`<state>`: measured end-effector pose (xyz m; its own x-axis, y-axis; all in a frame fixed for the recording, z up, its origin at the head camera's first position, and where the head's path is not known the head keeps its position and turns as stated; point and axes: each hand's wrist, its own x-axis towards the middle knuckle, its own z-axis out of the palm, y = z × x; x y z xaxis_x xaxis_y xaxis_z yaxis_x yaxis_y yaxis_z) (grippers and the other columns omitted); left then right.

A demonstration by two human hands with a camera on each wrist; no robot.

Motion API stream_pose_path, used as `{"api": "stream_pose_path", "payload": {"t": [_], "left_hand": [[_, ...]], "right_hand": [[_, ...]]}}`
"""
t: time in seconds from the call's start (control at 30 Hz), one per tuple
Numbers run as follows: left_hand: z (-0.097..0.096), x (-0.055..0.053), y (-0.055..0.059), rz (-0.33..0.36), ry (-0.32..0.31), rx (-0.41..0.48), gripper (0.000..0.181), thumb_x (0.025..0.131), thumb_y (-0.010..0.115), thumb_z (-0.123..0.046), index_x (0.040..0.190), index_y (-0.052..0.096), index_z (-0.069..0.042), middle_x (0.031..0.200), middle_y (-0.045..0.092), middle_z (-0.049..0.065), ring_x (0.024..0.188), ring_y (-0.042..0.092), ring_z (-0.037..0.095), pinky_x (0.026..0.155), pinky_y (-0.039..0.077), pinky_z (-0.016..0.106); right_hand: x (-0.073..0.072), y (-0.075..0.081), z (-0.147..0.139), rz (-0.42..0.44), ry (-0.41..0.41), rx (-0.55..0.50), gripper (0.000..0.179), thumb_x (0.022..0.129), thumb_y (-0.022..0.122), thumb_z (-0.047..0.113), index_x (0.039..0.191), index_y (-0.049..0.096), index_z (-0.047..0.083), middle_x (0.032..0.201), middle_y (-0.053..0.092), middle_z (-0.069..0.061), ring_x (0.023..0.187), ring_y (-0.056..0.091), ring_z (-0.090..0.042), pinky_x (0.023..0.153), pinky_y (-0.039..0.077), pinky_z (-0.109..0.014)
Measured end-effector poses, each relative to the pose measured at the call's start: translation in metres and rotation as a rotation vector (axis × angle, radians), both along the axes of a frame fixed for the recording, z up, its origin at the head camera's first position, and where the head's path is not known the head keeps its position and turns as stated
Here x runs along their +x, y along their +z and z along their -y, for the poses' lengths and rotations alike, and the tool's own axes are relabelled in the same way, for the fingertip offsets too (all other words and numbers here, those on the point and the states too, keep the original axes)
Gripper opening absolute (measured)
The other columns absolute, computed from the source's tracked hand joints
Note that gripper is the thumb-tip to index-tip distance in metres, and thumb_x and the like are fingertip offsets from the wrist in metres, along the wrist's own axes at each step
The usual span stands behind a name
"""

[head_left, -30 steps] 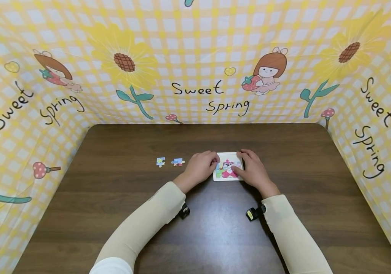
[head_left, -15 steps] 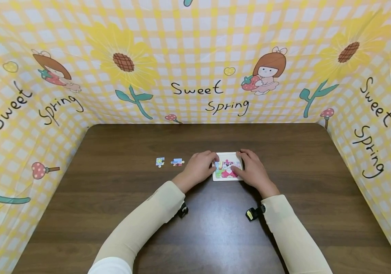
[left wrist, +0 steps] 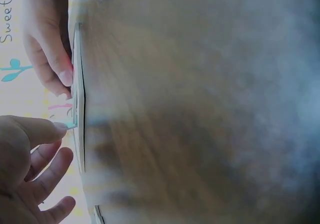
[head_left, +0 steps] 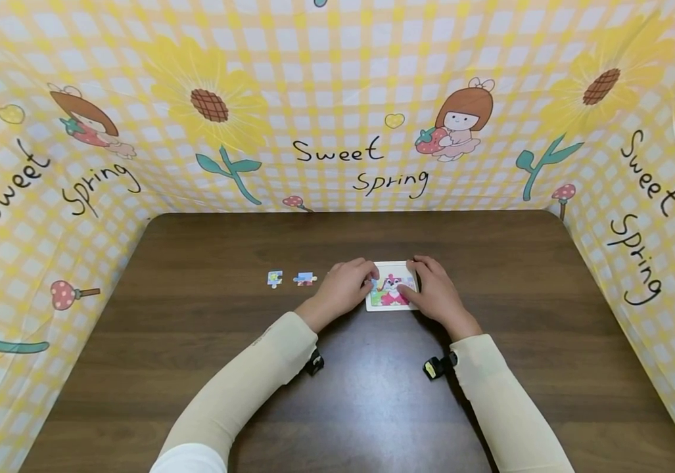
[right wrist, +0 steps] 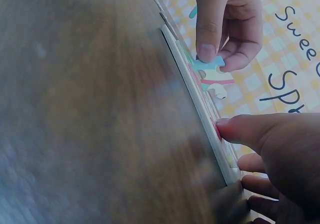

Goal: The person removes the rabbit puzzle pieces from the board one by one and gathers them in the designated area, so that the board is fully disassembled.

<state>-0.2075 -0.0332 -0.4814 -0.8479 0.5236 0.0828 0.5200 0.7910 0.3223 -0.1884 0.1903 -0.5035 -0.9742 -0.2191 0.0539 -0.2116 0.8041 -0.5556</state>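
A small jigsaw puzzle tray (head_left: 380, 308) with a white rim lies flat on the table, holding a pink and white cartoon animal picture. At its left side my left hand (head_left: 342, 287) pinches a jigsaw piece (right wrist: 214, 76) between thumb and fingers. This piece, blue, white and pink, stands tilted up over the picture in the right wrist view. My right hand (head_left: 440, 293) holds the tray's right side, thumb (right wrist: 235, 126) pressing the picture and fingers bent at the edge. Part of the picture is hidden by both hands.
Two loose jigsaw pieces, a blue-yellow one (head_left: 275, 278) and a blue-red one (head_left: 305, 279), lie left of the left hand on the brown wooden table (head_left: 372, 414). A yellow checked cloth (head_left: 337, 98) stands around the table's back and sides.
Both hands stay at the tray with almost no movement. The head view has shifted very slightly; the two loose pieces lie as before.
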Motion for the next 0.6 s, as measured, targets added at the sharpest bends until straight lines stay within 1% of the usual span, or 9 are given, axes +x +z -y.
{"api": "stream_pose_path", "payload": {"t": [0.2,0.37,0.6], "left_hand": [[-0.002,-0.0009,-0.0003,0.005,-0.009,-0.033,0.006,0.095,0.06,-0.021,0.101,0.06,-0.021,0.089,0.062,-0.008,0.075,0.055,0.01,0.079,0.045,0.036],[-0.0043,-0.0017,-0.0009,0.023,-0.011,-0.058,0.007,0.096,0.061,-0.023,0.102,0.058,-0.02,0.083,0.062,-0.007,0.072,0.055,0.012,0.076,0.044,0.035],[-0.0049,-0.0021,-0.0017,0.029,-0.003,-0.046,0.01,0.096,0.06,-0.022,0.105,0.059,-0.018,0.085,0.064,-0.005,0.073,0.057,0.012,0.078,0.045,0.036]], "right_hand": [[-0.0009,-0.0004,-0.0005,-0.006,0.0,0.0,0.063,0.089,0.069,0.037,0.138,0.051,0.001,0.147,0.039,-0.017,0.137,0.033,-0.034,0.109,0.03,-0.051],[-0.0003,-0.0007,-0.0006,-0.006,0.004,0.002,0.063,0.09,0.069,0.037,0.138,0.05,0.002,0.148,0.038,-0.017,0.137,0.033,-0.034,0.109,0.03,-0.051],[-0.0006,0.0,-0.0005,-0.008,0.003,0.002,0.063,0.09,0.069,0.037,0.138,0.05,0.001,0.147,0.039,-0.018,0.136,0.033,-0.035,0.109,0.03,-0.051]]}}
